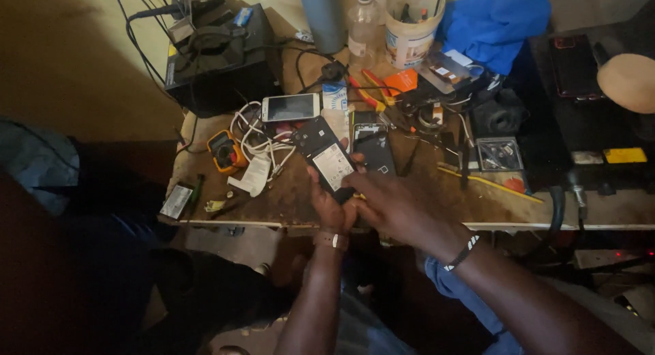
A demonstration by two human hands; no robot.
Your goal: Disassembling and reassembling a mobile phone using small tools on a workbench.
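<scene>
L hand (332, 211) clamped under opened phone (327, 157), back up w/ white label, tilted away so R hand (392, 205) can work its near end; R fingers pinched on lower edge. Both hover over tabletop (293, 201) front edge. Just beyond grip: second phone shell (373, 149), white cables (263, 140), yellow multimeter (225, 151). Farther: white bucket (413, 24), blue cloth (495, 24). Little open room; clutter close.

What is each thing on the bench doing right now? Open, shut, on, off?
Opened phone: back cover off, held by left hand and right hand.
Second black phone: lying flat on the bench.
White phone: face up, screen dark.
Yellow multimeter: lying flat, untouched.
White bucket: upright, open-topped.
Clear bottle: upright.
</scene>
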